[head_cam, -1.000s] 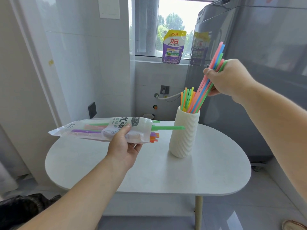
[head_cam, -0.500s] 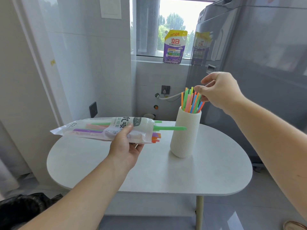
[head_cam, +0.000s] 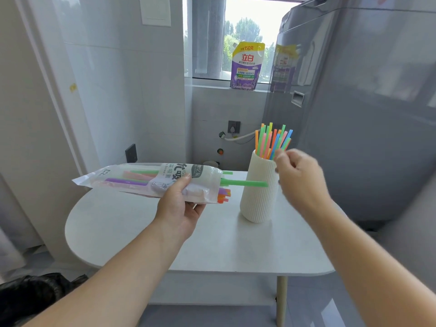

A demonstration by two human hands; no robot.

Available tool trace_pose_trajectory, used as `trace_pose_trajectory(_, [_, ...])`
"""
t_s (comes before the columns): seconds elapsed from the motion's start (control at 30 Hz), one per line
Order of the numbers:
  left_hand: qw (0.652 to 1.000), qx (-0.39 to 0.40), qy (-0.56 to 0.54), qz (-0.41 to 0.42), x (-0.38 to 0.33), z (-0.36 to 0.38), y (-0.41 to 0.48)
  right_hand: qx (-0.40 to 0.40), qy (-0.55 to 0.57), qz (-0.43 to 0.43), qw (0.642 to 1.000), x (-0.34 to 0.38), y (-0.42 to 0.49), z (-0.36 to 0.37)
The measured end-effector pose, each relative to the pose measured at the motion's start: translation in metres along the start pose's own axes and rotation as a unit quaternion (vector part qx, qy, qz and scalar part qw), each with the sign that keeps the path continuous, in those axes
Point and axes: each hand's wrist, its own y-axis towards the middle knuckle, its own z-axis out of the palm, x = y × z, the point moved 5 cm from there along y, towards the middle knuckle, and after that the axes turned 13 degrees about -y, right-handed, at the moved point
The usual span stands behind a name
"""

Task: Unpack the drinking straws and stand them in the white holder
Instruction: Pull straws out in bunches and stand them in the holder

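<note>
Head view | left hand (head_cam: pixel 179 208) clamped on straw bag (head_cam: pixel 151 181) | right hand (head_cam: pixel 298 178) empty, fingers loose, beside holder (head_cam: pixel 259 190) | between loads | next: pull the green straw (head_cam: pixel 245 184) jutting toward right fingertips.

Standing in a tiled corner: a white oval desk (head_cam: pixel 132 234) on a pale leg (head_cam: pixel 282 300). Looming at the right, a tall grey appliance (head_cam: pixel 368 109) with a recessed handle (head_cam: pixel 297 98). Sitting upright on the window sill (head_cam: pixel 212 84), a purple and yellow refill pouch (head_cam: pixel 246 67) with red lettering, trees showing through the glass behind it. Hanging on the back wall, a grey socket (head_cam: pixel 233 126) with a white hose (head_cam: pixel 240 137) curving off beside it and a small orange knob (head_cam: pixel 220 151) below. Mounted on the left wall, a dark switch plate (head_cam: pixel 131 153). Slumping on the floor at bottom left, a black bag (head_cam: pixel 33 296)
</note>
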Motion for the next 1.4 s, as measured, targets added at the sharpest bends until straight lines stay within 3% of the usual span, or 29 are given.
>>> trace_pose_trajectory(0.13, [0.999, 0.024, 0.048, 0.002, 0.005, 0.006, -0.005, 0.170, 0.163, 0.132, 0.963, -0.021, -0.029, 0.038])
trace_pose_trajectory(0.27, [0.995, 0.053, 0.083, 0.015, 0.011, 0.015, -0.009, 0.209, 0.264, 0.195, 0.921, -0.025, -0.041, 0.053])
trace_pose_trajectory(0.6, [0.991, 0.061, 0.115, 0.028, 0.018, 0.020, -0.017, 0.174, 0.323, 0.199, 0.909, -0.028, -0.046, 0.050])
trace_pose_trajectory(0.77, [0.993, 0.057, 0.100, 0.028, 0.016, 0.017, -0.013, 0.194, 0.369, 0.240, 0.877, -0.034, -0.048, 0.050])
trace_pose_trajectory(0.93, [0.990, 0.075, 0.114, 0.027, 0.020, 0.019, -0.014, 0.238, 0.363, 0.210, 0.876, -0.030, -0.050, 0.052])
trace_pose_trajectory(1.1, [0.993, 0.068, 0.095, 0.022, 0.016, 0.017, -0.011, 0.228, 0.369, 0.223, 0.873, -0.036, -0.046, 0.045])
trace_pose_trajectory(1.2, [0.995, 0.055, 0.077, 0.018, 0.012, 0.013, -0.008, 0.235, 0.401, 0.250, 0.850, -0.042, -0.045, 0.042])
trace_pose_trajectory(1.4, [0.998, 0.034, 0.052, 0.012, 0.011, 0.010, -0.007, 0.241, 0.516, 0.290, 0.769, -0.037, -0.049, 0.043])
